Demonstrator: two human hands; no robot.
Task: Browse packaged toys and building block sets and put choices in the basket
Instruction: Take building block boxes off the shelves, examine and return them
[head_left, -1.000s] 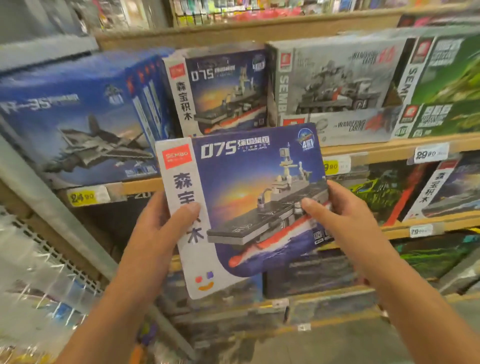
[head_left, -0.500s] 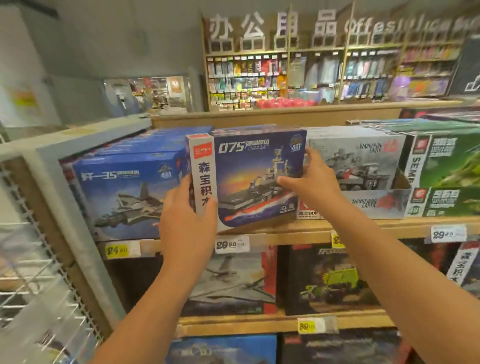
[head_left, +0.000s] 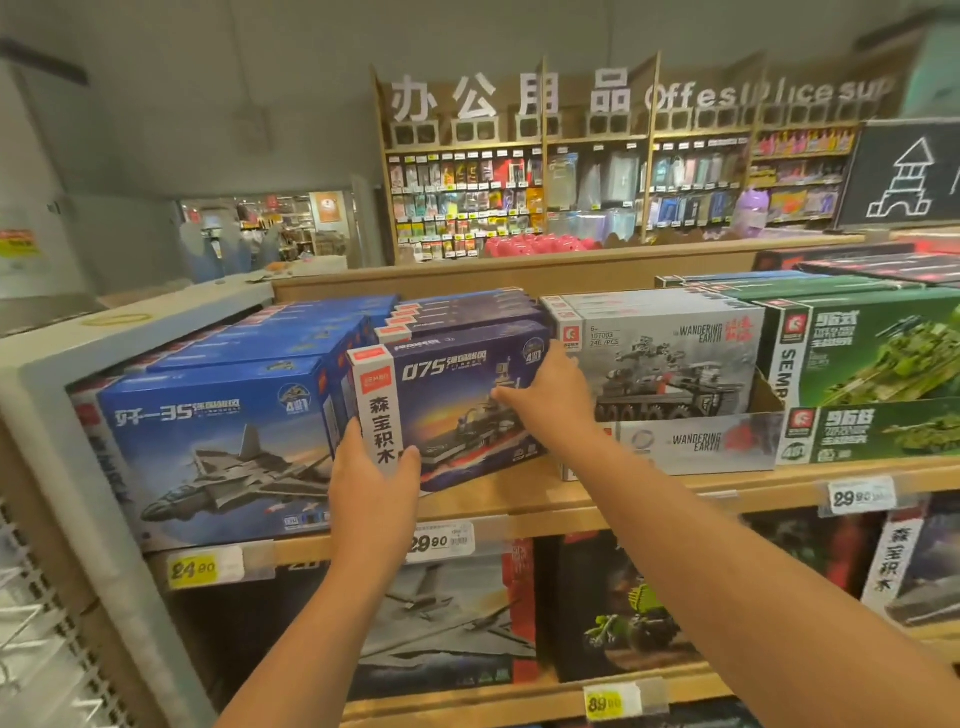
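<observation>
A blue 075 warship block set box (head_left: 447, 400) stands on the top wooden shelf (head_left: 519, 501), in front of a row of like boxes. My left hand (head_left: 371, 486) grips its lower left corner, thumb over the white strip with the red logo. My right hand (head_left: 545, 397) holds the box's right edge, fingers across its front. The box stands almost upright, its base on the shelf. No basket is in view.
A blue jet set box (head_left: 218, 447) stands to the left, a grey Wandering Earth vehicle box (head_left: 670, 374) and green tank boxes (head_left: 872, 358) to the right. More boxes fill the lower shelves. Price tags (head_left: 441, 543) line the shelf edge. A wire rack (head_left: 31, 623) is at left.
Both hands have carried the warship box up from in front of my chest and away onto the top shelf, setting it in front of the matching row. My view has tilted upward.
</observation>
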